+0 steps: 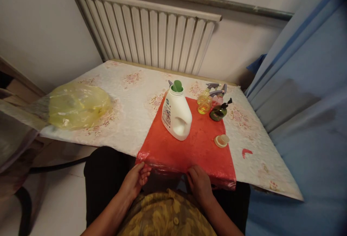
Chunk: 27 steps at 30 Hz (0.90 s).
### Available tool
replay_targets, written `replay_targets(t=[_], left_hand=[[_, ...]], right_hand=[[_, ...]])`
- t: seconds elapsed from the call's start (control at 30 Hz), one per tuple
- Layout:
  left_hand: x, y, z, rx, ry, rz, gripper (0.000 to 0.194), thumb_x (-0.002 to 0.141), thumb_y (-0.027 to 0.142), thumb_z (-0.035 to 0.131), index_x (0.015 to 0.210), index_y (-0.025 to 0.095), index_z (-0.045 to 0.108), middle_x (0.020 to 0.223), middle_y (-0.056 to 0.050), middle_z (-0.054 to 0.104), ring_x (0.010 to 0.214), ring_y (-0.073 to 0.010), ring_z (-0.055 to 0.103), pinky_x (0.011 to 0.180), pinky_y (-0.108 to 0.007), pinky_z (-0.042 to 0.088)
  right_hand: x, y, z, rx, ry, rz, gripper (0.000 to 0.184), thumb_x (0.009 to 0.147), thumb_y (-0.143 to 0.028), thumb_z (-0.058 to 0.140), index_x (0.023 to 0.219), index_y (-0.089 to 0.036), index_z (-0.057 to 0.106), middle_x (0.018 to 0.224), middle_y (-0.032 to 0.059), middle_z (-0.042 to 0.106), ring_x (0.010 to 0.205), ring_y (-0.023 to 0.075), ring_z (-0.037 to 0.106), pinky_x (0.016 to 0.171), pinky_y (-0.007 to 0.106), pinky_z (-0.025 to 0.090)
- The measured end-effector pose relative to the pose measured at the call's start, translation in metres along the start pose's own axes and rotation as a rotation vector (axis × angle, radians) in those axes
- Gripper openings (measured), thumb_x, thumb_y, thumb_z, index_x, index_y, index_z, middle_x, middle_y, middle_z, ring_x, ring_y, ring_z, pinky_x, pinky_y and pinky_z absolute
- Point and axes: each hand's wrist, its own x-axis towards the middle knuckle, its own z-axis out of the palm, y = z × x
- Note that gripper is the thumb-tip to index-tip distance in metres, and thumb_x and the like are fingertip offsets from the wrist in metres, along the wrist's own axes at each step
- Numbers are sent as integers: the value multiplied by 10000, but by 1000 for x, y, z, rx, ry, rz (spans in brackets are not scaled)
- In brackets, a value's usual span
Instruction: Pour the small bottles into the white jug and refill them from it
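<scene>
A red plastic sheet [202,153] covers part of the table and folds over its front edge. My left hand [136,179] is at the sheet's front left corner, thumb and forefinger closed on the edge, the other fingers loosely curled. Further right, my right hand [200,183] has its fingers bent over the same edge; its thumb is hidden. On the sheet stands a white detergent jug [177,115], upright, with a green insert [177,86] in its uncapped mouth. A pale cap [221,141] lies to the right of the jug.
Behind the cap stand a dark green pump bottle [218,112] and clear spray bottles [205,103] with yellowish liquid. A yellow plastic bag [78,105] lies at left on the floral tablecloth [132,120]. A red scrap [246,153] sits at right, near a blue curtain [306,95]. A radiator [154,33] is behind.
</scene>
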Motion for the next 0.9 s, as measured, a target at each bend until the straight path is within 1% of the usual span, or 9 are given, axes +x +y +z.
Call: replay_targets(t=[0.17, 0.3, 0.37, 0.47, 0.53, 0.63, 0.7, 0.77, 0.9], left_hand=[[0, -1, 0, 36, 26, 71, 118, 867, 187, 553, 753, 160, 543, 564, 1, 663, 385, -77, 573, 344, -137, 412], [-2, 0, -2, 63, 38, 60, 149, 880, 182, 524, 736, 150, 541, 557, -5, 648, 381, -73, 558, 343, -137, 400], [-4, 0, -6, 75, 35, 47, 159, 876, 200, 538, 729, 141, 549, 556, -10, 639, 381, -71, 550, 347, -139, 394], [-7, -1, -18, 98, 42, 63, 206, 856, 309, 586, 739, 141, 562, 570, -5, 627, 393, -67, 532, 357, -142, 376], [-8, -2, -27, 143, 76, 134, 261, 825, 401, 611, 757, 152, 568, 578, 11, 614, 405, -64, 511, 367, -144, 361], [-11, 0, -32, 234, 104, 314, 315, 785, 477, 620, 760, 166, 575, 594, 31, 593, 439, -69, 485, 387, -159, 357], [-13, 6, -28, 295, 73, 421, 322, 781, 490, 610, 746, 171, 581, 602, 34, 580, 466, -78, 477, 409, -171, 366], [-14, 14, -19, 349, 34, 489, 326, 774, 493, 613, 718, 172, 586, 583, 37, 561, 481, -83, 469, 430, -175, 371], [-9, 29, 4, 402, -22, 529, 353, 715, 517, 655, 675, 173, 586, 566, 30, 569, 474, -94, 480, 435, -184, 376]], right_hand=[[2, -1, 0, 15, -16, 5, 182, 886, -147, 496, 741, -179, 600, 783, 47, 585, 761, 189, 514, 689, 285, 373], [3, -2, -2, 24, -33, 9, 157, 870, -139, 525, 737, -187, 593, 782, 40, 588, 752, 189, 524, 673, 282, 380], [2, -4, -4, 44, -41, 10, 101, 859, -151, 549, 779, -188, 599, 808, 41, 592, 770, 193, 535, 676, 282, 392], [1, -6, -9, 109, -42, 27, 19, 849, -206, 594, 840, -190, 597, 830, 47, 601, 788, 207, 551, 682, 295, 418], [2, -8, -13, 157, -17, 43, 53, 852, -246, 602, 845, -194, 593, 820, 47, 606, 776, 210, 560, 680, 303, 432], [7, -8, -17, 229, 33, 77, 80, 878, -266, 566, 833, -203, 588, 800, 42, 609, 747, 199, 569, 670, 299, 443], [14, -8, -19, 276, 49, 104, 101, 892, -251, 536, 815, -206, 583, 793, 38, 609, 736, 190, 573, 666, 290, 444], [24, -7, -22, 316, 59, 133, 118, 895, -237, 518, 800, -207, 580, 787, 33, 612, 727, 183, 576, 664, 280, 445], [46, -5, -27, 380, 89, 211, 151, 896, -253, 493, 795, -208, 597, 770, 30, 631, 692, 175, 582, 627, 261, 446]])
